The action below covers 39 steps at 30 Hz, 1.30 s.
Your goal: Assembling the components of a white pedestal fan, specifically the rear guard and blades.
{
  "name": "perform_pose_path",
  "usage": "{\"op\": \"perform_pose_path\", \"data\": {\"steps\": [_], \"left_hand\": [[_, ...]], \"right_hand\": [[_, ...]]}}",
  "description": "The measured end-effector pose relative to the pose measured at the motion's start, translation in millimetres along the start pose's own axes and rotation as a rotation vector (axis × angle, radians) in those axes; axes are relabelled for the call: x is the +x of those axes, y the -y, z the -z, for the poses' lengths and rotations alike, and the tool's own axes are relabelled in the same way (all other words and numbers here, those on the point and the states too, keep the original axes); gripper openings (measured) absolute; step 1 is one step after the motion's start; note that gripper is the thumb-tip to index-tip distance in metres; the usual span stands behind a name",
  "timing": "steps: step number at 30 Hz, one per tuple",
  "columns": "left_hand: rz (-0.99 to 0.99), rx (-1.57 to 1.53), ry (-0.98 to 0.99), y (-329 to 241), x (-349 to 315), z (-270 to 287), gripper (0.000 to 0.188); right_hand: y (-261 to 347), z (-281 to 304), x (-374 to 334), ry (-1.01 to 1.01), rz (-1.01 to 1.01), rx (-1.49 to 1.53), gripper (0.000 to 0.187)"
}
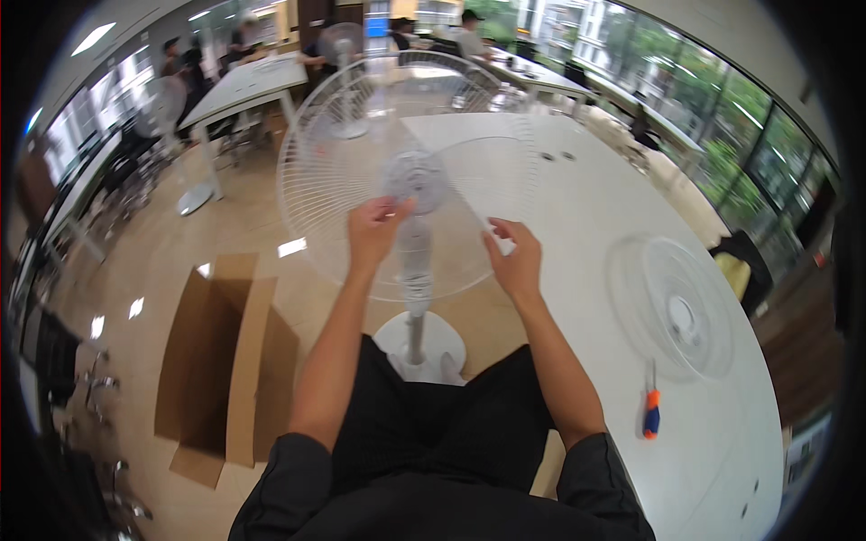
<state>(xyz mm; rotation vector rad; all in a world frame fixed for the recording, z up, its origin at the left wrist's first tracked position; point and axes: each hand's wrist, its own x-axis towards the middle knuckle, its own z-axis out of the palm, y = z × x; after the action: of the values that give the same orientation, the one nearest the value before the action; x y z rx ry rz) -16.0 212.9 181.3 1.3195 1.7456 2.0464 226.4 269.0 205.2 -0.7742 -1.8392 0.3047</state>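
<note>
Fan guard [347, 176] is blurry & bkgd ppl [471, 38] too small to make out.

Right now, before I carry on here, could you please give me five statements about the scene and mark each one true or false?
1. The screwdriver lies on the table. True.
2. The left hand is on the box. False: it is up by the hub of the fan.
3. The box is closed. False: it stands open.
4. The fan stands on a round white base. True.
5. The screwdriver's handle is plain green. False: it is orange and blue.
</note>
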Motion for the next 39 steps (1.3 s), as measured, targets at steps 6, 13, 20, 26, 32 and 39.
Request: {"op": "perform_pose_path", "data": {"steps": [6, 13, 20, 26, 32, 39], "left_hand": [[-0.070, 0.209, -0.033, 5.1, -0.1, 25.1, 0.049], [-0.289, 0.525, -0.290, -18.7, -90.7, 74.1, 0.051], [-0.267, 0.423, -0.173, -43.6, -145.0, 93.2, 0.057], [-0.303, 0.305, -0.123, -83.3, -167.6, 74.0, 0.040], [0.194, -0.385, 0.393, -116.8, -159.7, 16.5, 0.029], [0.674, -1.073, 0.578, -118.7, -149.2, 40.6, 0.035]], "right_hand": [[-41.2, 120.0, 9.4, -0.038, 0.148, -0.166, 0.024], [-228.1, 396.3, -19.4, 0.100, -0.494, -1.138, 0.044], [-354.0, 453.1, -117.3, 0.407, -0.535, -1.064, 0.065], [-213.3, 358.8, -32.5, -0.134, -0.123, -0.841, 0.039], [21.1, 176.7, -31.0, 0.281, 0.216, -0.222, 0.044], [113.8, 60.8, -37.3, 0.452, 0.380, 0.273, 0.038]]}}
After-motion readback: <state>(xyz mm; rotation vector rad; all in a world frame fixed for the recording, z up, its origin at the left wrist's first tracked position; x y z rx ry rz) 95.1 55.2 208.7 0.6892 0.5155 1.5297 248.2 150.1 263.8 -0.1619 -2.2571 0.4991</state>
